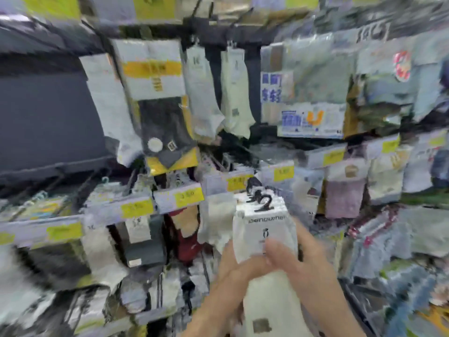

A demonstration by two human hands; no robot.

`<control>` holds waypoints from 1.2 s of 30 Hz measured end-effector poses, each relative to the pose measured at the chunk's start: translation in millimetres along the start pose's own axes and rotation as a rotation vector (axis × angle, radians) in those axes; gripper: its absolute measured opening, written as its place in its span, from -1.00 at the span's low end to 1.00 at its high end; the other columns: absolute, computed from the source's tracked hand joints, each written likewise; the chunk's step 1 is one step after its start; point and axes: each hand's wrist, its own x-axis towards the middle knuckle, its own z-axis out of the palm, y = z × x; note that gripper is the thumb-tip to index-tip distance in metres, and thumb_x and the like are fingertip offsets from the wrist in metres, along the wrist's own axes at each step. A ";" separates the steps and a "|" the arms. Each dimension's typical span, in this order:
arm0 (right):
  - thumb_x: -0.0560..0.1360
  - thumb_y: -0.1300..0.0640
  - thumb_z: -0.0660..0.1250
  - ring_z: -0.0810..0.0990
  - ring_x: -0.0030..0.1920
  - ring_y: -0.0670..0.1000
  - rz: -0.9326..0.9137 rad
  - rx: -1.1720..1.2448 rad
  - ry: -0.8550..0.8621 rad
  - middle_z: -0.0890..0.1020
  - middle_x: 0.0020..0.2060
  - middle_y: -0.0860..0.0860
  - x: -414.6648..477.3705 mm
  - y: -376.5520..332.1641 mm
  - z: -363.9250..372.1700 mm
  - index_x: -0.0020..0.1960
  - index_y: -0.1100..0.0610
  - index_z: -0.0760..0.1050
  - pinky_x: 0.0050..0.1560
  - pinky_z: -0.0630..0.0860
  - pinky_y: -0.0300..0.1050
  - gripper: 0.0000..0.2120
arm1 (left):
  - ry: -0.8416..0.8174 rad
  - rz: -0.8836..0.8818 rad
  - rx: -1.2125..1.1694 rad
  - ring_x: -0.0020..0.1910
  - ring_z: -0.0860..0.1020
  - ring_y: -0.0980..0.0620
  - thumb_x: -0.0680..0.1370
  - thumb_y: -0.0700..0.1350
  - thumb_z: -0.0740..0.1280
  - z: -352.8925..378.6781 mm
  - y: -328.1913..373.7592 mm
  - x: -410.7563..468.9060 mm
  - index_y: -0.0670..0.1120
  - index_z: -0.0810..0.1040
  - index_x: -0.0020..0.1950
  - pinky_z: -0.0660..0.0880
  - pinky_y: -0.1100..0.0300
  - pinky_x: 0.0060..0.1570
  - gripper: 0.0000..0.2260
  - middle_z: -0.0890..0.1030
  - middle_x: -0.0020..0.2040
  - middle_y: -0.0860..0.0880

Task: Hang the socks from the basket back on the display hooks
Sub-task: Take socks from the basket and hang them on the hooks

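A stack of white socks [263, 229] with white card labels and several black plastic hangers [261, 198] on top is held upright in front of the display. My left hand [234, 271] grips the stack from the left, fingers wrapped across its front. My right hand [301, 256] grips it from the right, thumb lying over the label. The hanger hooks sit just below a row of display hooks with yellow price tags [239, 183]. The frame is blurred and no basket shows.
Rows of packaged socks hang on the rack: grey and white pairs [233, 91] above, dark and red pairs [184, 237] below left, pink ones [343, 195] at right. A dark panel [46, 117] fills the left. Price rails [136, 207] jut toward me.
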 end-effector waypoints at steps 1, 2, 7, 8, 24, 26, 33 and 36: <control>0.20 -0.24 0.46 0.65 0.05 -0.10 -0.088 -0.066 0.040 0.68 0.02 -0.10 6.5 -12.1 11.0 0.14 -0.30 0.58 0.01 0.53 -0.30 -0.51 | 0.036 0.063 -0.011 0.08 0.70 -0.13 0.21 -0.03 0.59 -4.4 14.1 -3.1 0.16 0.67 0.13 0.63 -0.05 0.01 -0.51 0.72 0.11 -0.11; 0.19 -0.24 0.46 0.64 0.01 -0.12 -0.156 -0.107 0.079 0.65 0.01 -0.12 11.9 -24.5 21.6 0.11 -0.35 0.55 -0.03 0.53 -0.32 -0.52 | 0.055 0.127 -0.013 0.06 0.70 -0.13 0.22 -0.03 0.58 -9.2 27.7 -3.2 0.17 0.67 0.12 0.63 -0.07 0.01 -0.53 0.72 0.09 -0.11; 0.12 -0.16 0.53 0.64 -0.20 -0.13 -0.317 -0.086 0.159 0.68 -0.08 -0.14 37.6 -77.0 57.8 0.06 -0.30 0.56 -0.21 0.56 -0.27 -0.49 | -0.031 0.331 0.058 0.05 0.71 -0.15 0.36 -0.07 0.52 -30.3 97.7 5.2 0.05 0.64 0.21 0.63 0.10 -0.10 -0.58 0.72 0.08 -0.15; 0.14 -0.10 0.56 0.64 -0.25 -0.16 -0.330 -0.062 0.138 0.70 -0.13 -0.14 43.7 -85.0 61.0 0.01 -0.27 0.57 -0.27 0.54 -0.33 -0.55 | -0.054 0.335 0.062 0.07 0.70 -0.16 0.37 -0.07 0.52 -34.5 106.9 7.4 0.05 0.62 0.23 0.64 0.08 -0.08 -0.58 0.72 0.10 -0.15; 0.38 0.15 0.53 0.73 -0.12 -0.02 -0.341 -0.014 0.039 0.75 -0.11 -0.05 131.3 -112.8 23.7 -0.03 -0.13 0.67 -0.17 0.66 -0.16 -0.76 | -0.119 0.136 -0.203 0.07 0.69 -0.23 0.29 0.08 0.53 -27.6 154.2 77.9 -0.08 0.69 0.17 0.65 -0.02 -0.07 -0.51 0.68 0.14 -0.25; 0.41 0.15 0.52 0.73 -0.11 0.00 -0.346 -0.036 -0.012 0.75 -0.10 -0.04 145.5 -112.7 16.0 -0.02 -0.14 0.67 -0.16 0.67 -0.13 -0.77 | -0.090 0.139 -0.217 0.05 0.69 -0.25 0.29 0.02 0.56 -20.1 157.3 90.7 -0.11 0.67 0.21 0.65 -0.02 -0.10 -0.48 0.68 0.14 -0.27; 0.50 0.12 0.44 0.73 -0.10 -0.05 -0.372 -0.008 -0.086 0.74 -0.07 -0.07 186.9 -102.3 -4.9 -0.02 -0.12 0.60 -0.20 0.65 -0.19 -0.86 | 0.004 0.133 -0.243 0.12 0.66 -0.27 0.38 -0.02 0.54 -6.9 159.6 126.3 -0.11 0.65 0.24 0.63 -0.12 0.05 -0.55 0.67 0.16 -0.27; 0.53 0.09 0.41 0.72 -0.07 0.00 -0.344 0.058 -0.009 0.73 -0.05 -0.04 211.3 -98.5 -14.4 0.06 -0.04 0.57 -0.09 0.67 -0.04 -0.88 | 0.022 0.127 -0.262 0.17 0.65 -0.25 0.43 0.02 0.50 -10.6 158.0 135.2 -0.09 0.68 0.22 0.55 -0.15 0.22 -0.61 0.66 0.20 -0.24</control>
